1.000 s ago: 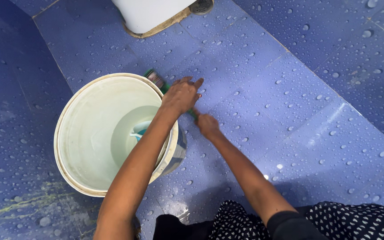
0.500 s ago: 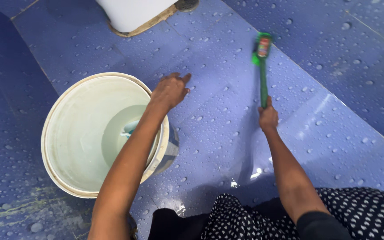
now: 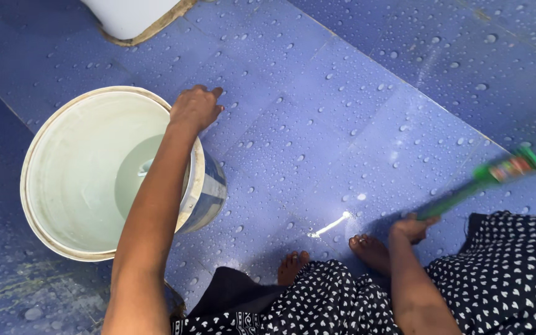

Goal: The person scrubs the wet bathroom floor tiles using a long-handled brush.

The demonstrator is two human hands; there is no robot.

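Scrub brush [image 3: 488, 180] swung right over wet blue tiles.
Right hand [image 3: 412, 226] fisted round its handle; left hand [image 3: 195, 108] curled loosely by white bucket [image 3: 51, 186] rim.

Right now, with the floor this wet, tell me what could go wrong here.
1. The blue tiled floor is beaded with water, and the bare feet rest on it, so a slip seems likely.
2. The left hand rests at the rim of the bucket, which holds water; leaning there could tip it.
3. The right hand swings the blurred green brush, which may fling spray.
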